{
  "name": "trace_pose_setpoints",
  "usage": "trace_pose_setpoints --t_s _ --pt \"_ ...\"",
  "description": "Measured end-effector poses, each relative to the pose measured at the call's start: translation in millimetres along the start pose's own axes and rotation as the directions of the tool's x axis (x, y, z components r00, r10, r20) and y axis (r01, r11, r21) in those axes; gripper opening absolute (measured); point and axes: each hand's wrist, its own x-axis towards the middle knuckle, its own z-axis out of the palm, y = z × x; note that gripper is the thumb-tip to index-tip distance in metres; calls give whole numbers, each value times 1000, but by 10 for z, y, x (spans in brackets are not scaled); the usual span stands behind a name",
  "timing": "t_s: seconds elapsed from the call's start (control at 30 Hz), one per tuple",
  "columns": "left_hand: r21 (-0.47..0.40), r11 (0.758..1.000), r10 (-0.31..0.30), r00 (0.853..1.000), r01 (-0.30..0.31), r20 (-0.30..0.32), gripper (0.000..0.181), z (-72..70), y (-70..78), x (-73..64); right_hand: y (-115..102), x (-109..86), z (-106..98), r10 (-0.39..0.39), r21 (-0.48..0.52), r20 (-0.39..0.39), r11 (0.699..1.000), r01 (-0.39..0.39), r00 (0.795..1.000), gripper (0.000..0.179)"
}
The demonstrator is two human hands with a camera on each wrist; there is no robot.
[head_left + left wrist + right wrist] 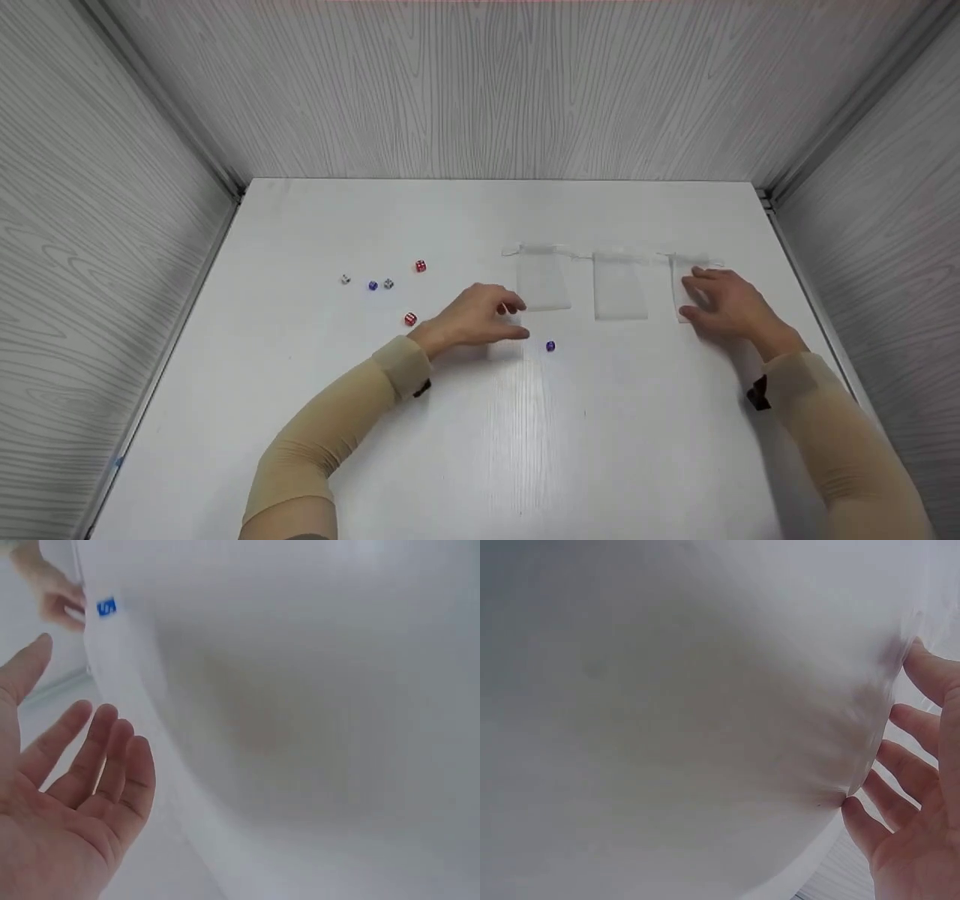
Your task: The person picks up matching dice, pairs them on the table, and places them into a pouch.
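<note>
My left hand (480, 311) hovers over the white table with thumb and fingers apart and holds nothing. Just right of its thumb lies a small blue die (550, 346), also visible as a blue die (106, 607) in the left wrist view. The near end of a sheer white drawstring pouch (543, 281) is close to its fingertips. My right hand (724, 300) rests its spread fingertips on the rightmost pouch (681, 289) and partly covers it. In the right wrist view the right hand's fingers (907, 765) touch the surface, loosely bent.
A middle pouch (620, 289) lies flat between the other two. To the left are two red dice (421, 265), another blue die (373, 286) and two clear or whitish dice (388, 283). Wood-grain panels (480, 90) wall the white table (480, 450) at the back and sides.
</note>
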Motion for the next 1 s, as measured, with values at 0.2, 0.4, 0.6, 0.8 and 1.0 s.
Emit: trace_pose_setpoints --t_s 0.2,0.4,0.6,0.8,1.0 --pt "-18 1000 -1 994 -1 -107 60 -360 -267 -210 24 -2 21 5 5 1 1000 -5 1000 64" --pt "-68 998 -13 975 -2 -222 64 -699 -608 -464 23 6 21 0 6 -10 1000 0 1000 64" --pt "-86 994 -94 943 70 -319 64 -963 -971 -723 5 3 3 8 9 -7 1000 -8 1000 65" --pt "-112 980 -192 918 163 -348 70 -1088 -1275 -914 13 -1 11 9 3 -8 1000 -9 1000 65" --pt "-88 943 -334 899 322 -283 68 -1164 -1443 -1033 5 13 21 13 -12 8 1000 -12 1000 66"
